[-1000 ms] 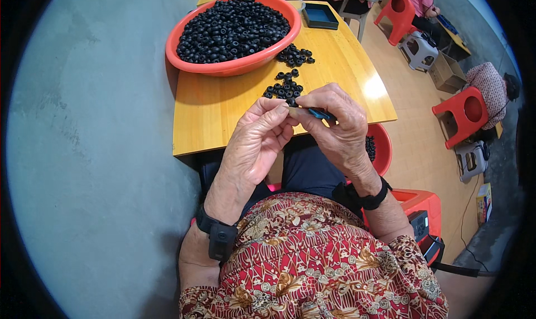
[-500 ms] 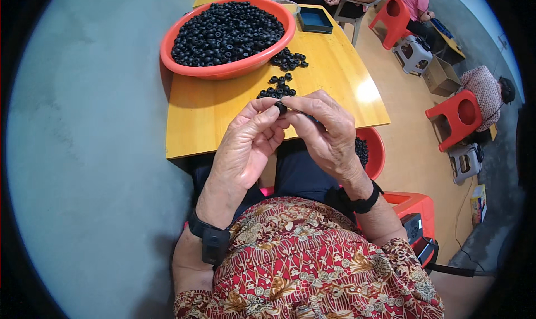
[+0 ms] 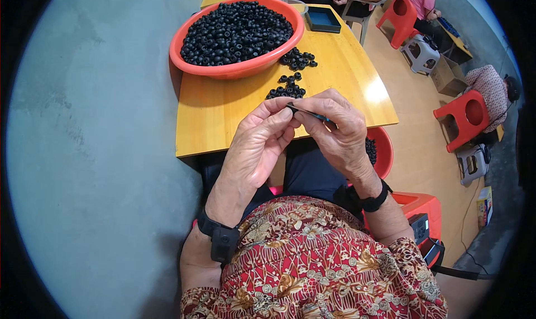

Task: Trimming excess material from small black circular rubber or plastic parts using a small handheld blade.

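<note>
My left hand point(image 3: 259, 137) pinches a small black ring-like part point(image 3: 291, 108) between thumb and fingertips. Closed around a thin dark tool with a bluish part point(image 3: 319, 117), my right hand point(image 3: 340, 126) brings its fingertips against the same piece. Most of the tool is hidden by the fingers, so its kind does not show. Just beyond my hands, a loose group of black ring-like parts point(image 3: 289, 87) lies on the yellow table point(image 3: 220, 115). A large orange-red basin point(image 3: 234, 70) heaped with the same parts point(image 3: 237, 31) stands at the far left of the table.
A shallow dark tray point(image 3: 324, 20) sits at the table's far right. Below the right edge is another red basin point(image 3: 384, 157) with black parts. Red stools point(image 3: 463, 120), a cardboard box point(image 3: 448, 76) and seated people point(image 3: 486, 95) are off to the right. A grey wall point(image 3: 95, 151) stands at left.
The view has shifted slightly, so everything sits a little farther right. More of the thin tool shows between my right fingers. Both hands still meet at the black part.
</note>
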Demonstrator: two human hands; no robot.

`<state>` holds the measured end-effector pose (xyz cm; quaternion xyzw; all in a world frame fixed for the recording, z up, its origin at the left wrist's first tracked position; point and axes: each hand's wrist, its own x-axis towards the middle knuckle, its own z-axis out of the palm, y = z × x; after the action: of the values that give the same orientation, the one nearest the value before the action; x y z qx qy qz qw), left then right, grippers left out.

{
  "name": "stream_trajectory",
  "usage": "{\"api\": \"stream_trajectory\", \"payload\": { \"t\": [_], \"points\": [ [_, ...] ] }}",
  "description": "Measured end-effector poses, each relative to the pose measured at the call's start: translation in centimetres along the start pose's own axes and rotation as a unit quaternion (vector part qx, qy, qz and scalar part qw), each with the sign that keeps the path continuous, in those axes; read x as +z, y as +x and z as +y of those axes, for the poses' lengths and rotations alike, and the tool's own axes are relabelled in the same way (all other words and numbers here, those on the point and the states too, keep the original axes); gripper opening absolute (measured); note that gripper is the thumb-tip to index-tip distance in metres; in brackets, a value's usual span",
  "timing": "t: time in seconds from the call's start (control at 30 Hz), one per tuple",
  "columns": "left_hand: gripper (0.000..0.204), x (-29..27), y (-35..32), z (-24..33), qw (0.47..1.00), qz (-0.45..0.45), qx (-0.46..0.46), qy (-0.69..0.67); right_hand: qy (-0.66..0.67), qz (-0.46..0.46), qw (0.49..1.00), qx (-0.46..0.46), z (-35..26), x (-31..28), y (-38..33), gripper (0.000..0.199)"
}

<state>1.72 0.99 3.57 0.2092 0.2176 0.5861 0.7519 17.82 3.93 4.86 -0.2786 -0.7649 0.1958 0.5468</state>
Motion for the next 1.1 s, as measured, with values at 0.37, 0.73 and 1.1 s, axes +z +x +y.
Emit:
{"api": "stream_trajectory", "payload": {
  "t": [0.37,0.73,1.1],
  "points": [
    [0.017,-0.3,-0.1,0.0,1.000,-0.003,0.001,-0.004,-0.087,-0.010,0.991,-0.100,0.0,-0.7,0.1,0.021],
    [0.015,-0.4,-0.4,0.1,0.999,-0.005,0.002,-0.049,-0.162,0.001,0.975,-0.151,0.7,-0.8,0.0,0.029],
    [0.011,-0.6,-0.2,-0.2,0.997,-0.014,-0.004,-0.079,-0.190,0.001,0.966,-0.177,1.4,-0.4,-0.3,0.035]
  ]
}}
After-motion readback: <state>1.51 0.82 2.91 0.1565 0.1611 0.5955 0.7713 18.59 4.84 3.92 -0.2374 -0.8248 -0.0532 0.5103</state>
